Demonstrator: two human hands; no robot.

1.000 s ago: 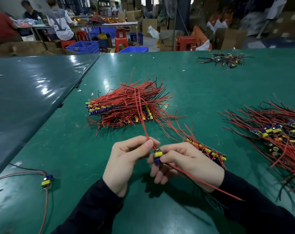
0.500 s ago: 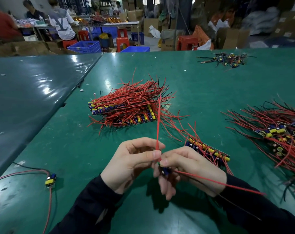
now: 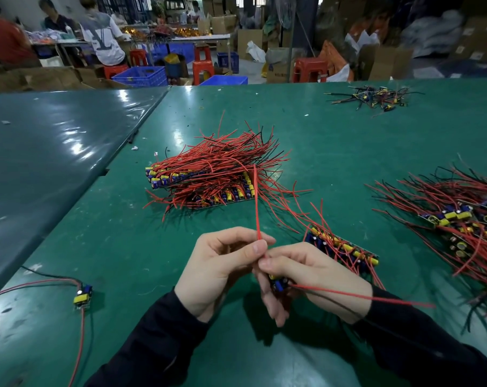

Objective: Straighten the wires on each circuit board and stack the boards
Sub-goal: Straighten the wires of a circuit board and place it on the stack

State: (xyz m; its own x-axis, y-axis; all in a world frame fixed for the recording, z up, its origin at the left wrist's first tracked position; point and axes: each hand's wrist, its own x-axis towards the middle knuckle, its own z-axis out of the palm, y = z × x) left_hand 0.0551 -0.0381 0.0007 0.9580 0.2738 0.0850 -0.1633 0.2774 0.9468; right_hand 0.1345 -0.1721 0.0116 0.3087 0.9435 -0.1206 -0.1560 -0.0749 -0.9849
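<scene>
Resting in the curled fingers of the right hand [image 3: 314,277], a small circuit board [image 3: 277,284] with a blue part sits low over the green bench [image 3: 334,141]. One red wire [image 3: 256,202] rises straight up from it, pinched between thumb and forefinger of the left hand [image 3: 222,269]; another red wire [image 3: 362,296] trails off to the right. Just beside the right hand lies a row of boards [image 3: 342,248]. Farther back sits a stacked pile [image 3: 208,180], and a loose heap [image 3: 460,219] lies at right. A single board [image 3: 83,296] lies at left.
</scene>
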